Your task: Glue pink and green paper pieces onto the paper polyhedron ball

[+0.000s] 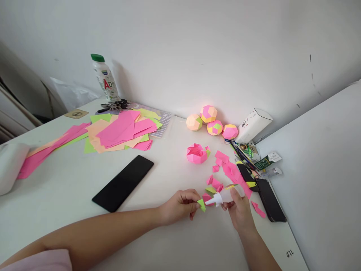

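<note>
1. While uncut sheets of pink, peach and green paper (118, 131) lie fanned out at the far left of the worktop (70, 210), a black phone (123, 183) rests nearer, just right of them.
2. Near the middle, the left hand (180, 206) has its fingers curled, with thumb and forefinger pinching a small green folded piece (201, 205).
3. Farther back sits an open pink half-ball (196, 153), bowl-like; it looks roughly half built.
4. Against the far wall stand four closed paper balls (208, 113), so that part of the work seems done.
5. Loose pink folded pieces (216, 183) lie scattered just beyond the hands, not yet joined to anything; plenty appears left.
6. At the right, the right hand (239, 210) is wrapped around a white glue bottle (225, 195), whose nozzle points left at the green piece, touching it or nearly so.
</note>
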A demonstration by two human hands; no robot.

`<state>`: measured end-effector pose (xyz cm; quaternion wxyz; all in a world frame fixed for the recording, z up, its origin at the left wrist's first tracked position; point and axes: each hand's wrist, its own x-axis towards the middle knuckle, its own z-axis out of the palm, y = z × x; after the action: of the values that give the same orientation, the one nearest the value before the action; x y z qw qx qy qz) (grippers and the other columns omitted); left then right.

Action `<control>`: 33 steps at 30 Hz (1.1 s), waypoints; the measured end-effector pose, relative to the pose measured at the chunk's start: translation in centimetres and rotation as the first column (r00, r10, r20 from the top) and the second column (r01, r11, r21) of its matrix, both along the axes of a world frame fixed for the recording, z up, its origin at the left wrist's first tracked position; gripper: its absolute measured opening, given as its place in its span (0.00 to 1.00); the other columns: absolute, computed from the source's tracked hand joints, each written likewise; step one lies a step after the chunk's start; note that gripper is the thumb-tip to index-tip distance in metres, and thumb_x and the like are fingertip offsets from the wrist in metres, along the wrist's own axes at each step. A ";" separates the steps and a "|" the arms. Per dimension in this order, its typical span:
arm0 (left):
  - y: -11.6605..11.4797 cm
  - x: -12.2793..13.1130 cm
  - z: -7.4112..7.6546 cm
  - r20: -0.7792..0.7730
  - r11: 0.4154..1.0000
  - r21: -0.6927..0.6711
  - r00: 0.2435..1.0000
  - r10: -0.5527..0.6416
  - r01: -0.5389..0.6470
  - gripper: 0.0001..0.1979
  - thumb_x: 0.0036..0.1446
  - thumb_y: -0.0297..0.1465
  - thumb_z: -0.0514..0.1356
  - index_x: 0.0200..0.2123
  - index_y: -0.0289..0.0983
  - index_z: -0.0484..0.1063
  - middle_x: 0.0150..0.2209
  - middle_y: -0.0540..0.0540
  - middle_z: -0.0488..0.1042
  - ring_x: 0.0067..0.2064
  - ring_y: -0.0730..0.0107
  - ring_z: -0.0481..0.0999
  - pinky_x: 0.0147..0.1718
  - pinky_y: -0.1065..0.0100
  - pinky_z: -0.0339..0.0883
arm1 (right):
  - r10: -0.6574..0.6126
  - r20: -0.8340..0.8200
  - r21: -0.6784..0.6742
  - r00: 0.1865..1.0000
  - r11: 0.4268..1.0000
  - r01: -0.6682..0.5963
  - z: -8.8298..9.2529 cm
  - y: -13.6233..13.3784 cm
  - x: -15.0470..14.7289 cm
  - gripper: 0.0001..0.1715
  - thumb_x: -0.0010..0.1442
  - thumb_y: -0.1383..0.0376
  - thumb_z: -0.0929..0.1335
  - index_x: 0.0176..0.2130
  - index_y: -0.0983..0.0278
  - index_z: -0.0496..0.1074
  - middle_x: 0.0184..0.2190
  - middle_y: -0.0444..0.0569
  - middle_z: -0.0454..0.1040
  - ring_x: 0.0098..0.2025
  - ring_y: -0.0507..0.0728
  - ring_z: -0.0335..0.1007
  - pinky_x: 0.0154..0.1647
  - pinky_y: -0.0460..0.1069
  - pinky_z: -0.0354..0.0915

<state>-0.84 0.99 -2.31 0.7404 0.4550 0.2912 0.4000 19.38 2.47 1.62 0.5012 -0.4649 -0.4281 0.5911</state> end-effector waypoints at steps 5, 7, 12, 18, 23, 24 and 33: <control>0.0 0.0 0.1 0.019 1.000 -0.009 1.000 0.013 -0.013 0.15 0.49 0.41 0.65 0.29 0.34 0.75 0.33 0.51 0.64 0.23 0.81 0.68 0.24 0.70 0.68 | -0.030 -0.063 -0.040 0.998 0.999 0.027 -0.1 0.4 0.2 0.21 0.51 0.52 0.73 0.22 0.65 0.68 0.13 0.42 0.66 0.17 0.49 0.61 0.18 0.44 0.58; 0.0 0.2 -0.1 0.034 0.999 -0.018 0.999 0.035 -0.034 0.16 0.48 0.42 0.66 0.28 0.33 0.73 0.31 0.52 0.64 0.22 0.81 0.67 0.22 0.71 0.67 | -0.081 -0.146 -0.078 0.986 0.994 0.071 0.1 0.6 0.4 0.22 0.49 0.50 0.73 0.23 0.65 0.70 0.14 0.42 0.67 0.17 0.50 0.62 0.17 0.44 0.59; 0.3 1.0 -1.4 0.031 0.997 -0.032 0.996 0.078 -0.077 0.19 0.44 0.44 0.67 0.24 0.32 0.71 0.28 0.52 0.65 0.19 0.81 0.67 0.19 0.72 0.65 | -0.088 -0.312 -0.127 0.946 0.991 0.050 0.8 1.1 1.1 0.19 0.50 0.51 0.73 0.27 0.64 0.71 0.23 0.45 0.73 0.23 0.52 0.67 0.20 0.45 0.63; 0.8 1.7 -2.2 0.025 0.989 -0.073 0.991 0.131 -0.128 0.20 0.44 0.47 0.66 0.25 0.35 0.66 0.15 0.54 0.66 0.16 0.77 0.64 0.19 0.72 0.63 | 0.146 -0.200 -0.018 0.969 0.988 -0.153 2.1 4.4 0.8 0.23 0.57 0.47 0.65 0.32 0.64 0.72 0.28 0.53 0.76 0.25 0.55 0.71 0.20 0.46 0.63; 0.6 1.8 -1.3 0.029 0.981 -0.102 0.985 0.171 -0.167 0.23 0.40 0.49 0.67 0.25 0.37 0.64 0.14 0.55 0.66 0.17 0.77 0.63 0.19 0.71 0.62 | 0.299 0.084 -0.055 0.951 0.954 -0.295 4.7 10.4 -1.1 0.29 0.60 0.47 0.59 0.46 0.66 0.69 0.22 0.50 0.76 0.16 0.52 0.66 0.19 0.46 0.63; 0.6 1.8 -1.1 0.030 0.979 -0.103 0.983 0.180 -0.176 0.23 0.40 0.49 0.66 0.25 0.37 0.64 0.14 0.55 0.66 0.17 0.77 0.63 0.19 0.71 0.62 | 0.330 0.120 -0.082 0.936 0.943 -0.322 5.1 11.4 -1.6 0.29 0.61 0.47 0.59 0.46 0.67 0.69 0.21 0.50 0.76 0.16 0.52 0.66 0.18 0.46 0.63; 2.1 0.5 -0.4 0.026 0.867 -0.115 0.871 0.491 -0.485 0.23 0.46 0.52 0.61 0.28 0.38 0.62 0.16 0.55 0.67 0.18 0.77 0.64 0.20 0.72 0.58 | 0.463 0.543 -0.150 0.701 0.875 -0.461 5.5 11.8 -4.3 0.30 0.60 0.46 0.58 0.32 0.67 0.72 0.23 0.53 0.77 0.27 0.59 0.76 0.29 0.52 0.71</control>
<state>-0.37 3.05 -2.73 0.6458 0.3162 0.3969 0.5704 15.05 14.23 7.08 0.1873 -0.4964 -0.6583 0.5340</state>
